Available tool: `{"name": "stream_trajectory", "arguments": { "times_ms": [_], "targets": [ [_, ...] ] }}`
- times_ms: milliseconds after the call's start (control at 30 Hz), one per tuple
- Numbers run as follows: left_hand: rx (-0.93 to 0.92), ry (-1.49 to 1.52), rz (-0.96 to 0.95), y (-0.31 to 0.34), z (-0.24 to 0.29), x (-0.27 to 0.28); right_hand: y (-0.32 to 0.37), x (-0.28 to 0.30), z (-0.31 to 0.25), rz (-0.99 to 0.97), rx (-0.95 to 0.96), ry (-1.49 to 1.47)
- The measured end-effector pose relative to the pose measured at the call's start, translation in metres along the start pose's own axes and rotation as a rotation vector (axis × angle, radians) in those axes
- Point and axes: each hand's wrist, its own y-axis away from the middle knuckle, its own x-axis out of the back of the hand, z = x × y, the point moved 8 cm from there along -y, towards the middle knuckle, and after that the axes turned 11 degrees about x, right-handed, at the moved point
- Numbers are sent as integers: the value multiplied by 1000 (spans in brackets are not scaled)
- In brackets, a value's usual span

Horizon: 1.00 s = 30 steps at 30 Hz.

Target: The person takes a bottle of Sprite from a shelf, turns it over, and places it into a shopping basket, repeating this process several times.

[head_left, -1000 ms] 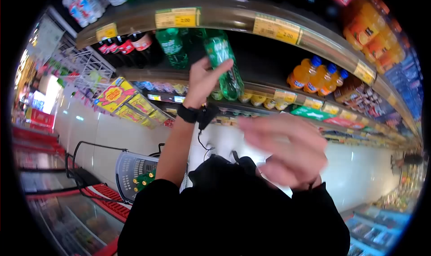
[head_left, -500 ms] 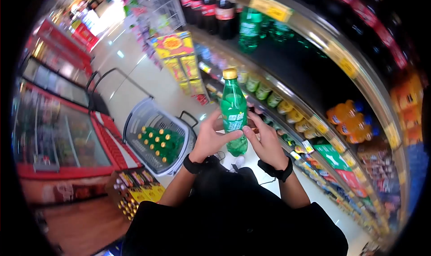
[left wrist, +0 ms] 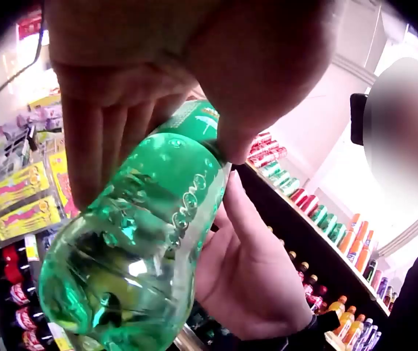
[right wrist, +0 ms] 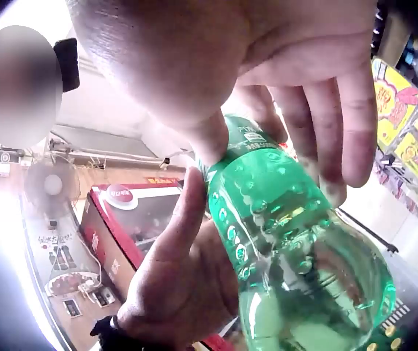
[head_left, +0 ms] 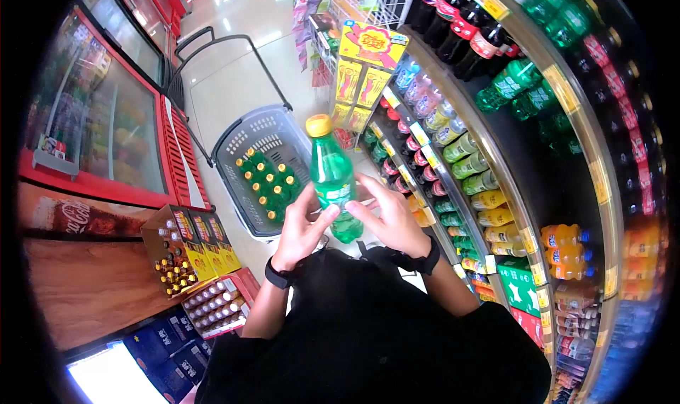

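Held between both hands in front of the chest is a green plastic soda bottle [head_left: 331, 164] with a yellow cap, its cap end pointing forward and slightly left. My left hand [head_left: 301, 228] grips its left side, thumb across the label. From the right, my right hand [head_left: 391, 218] grips it too, and the two thumbs lie close together on the near face. Each wrist view has the clear green base of the bottle [left wrist: 132, 248] large in front, with fingers [right wrist: 355, 128] wrapped behind it.
A grey shopping basket [head_left: 276, 126] on the floor ahead holds several green bottles [head_left: 263, 181] with yellow caps. Drink shelves [head_left: 524, 213] run along the right. Red-framed coolers [head_left: 106, 106] and drink cartons [head_left: 212, 245] line the left. A candy display [head_left: 368, 57] stands ahead.
The left hand took the bottle off the shelf, and the right hand joined it. The view has turned left from the shelf toward the basket, with the bottle still in both hands.
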Motion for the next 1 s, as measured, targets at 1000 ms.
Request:
{"name": "stream_trajectory", "arguments": {
  "times_ms": [1000],
  "targets": [
    [77,-274,551,-9,-25,179,-136,-155,42,-285,94,-101]
  ]
}}
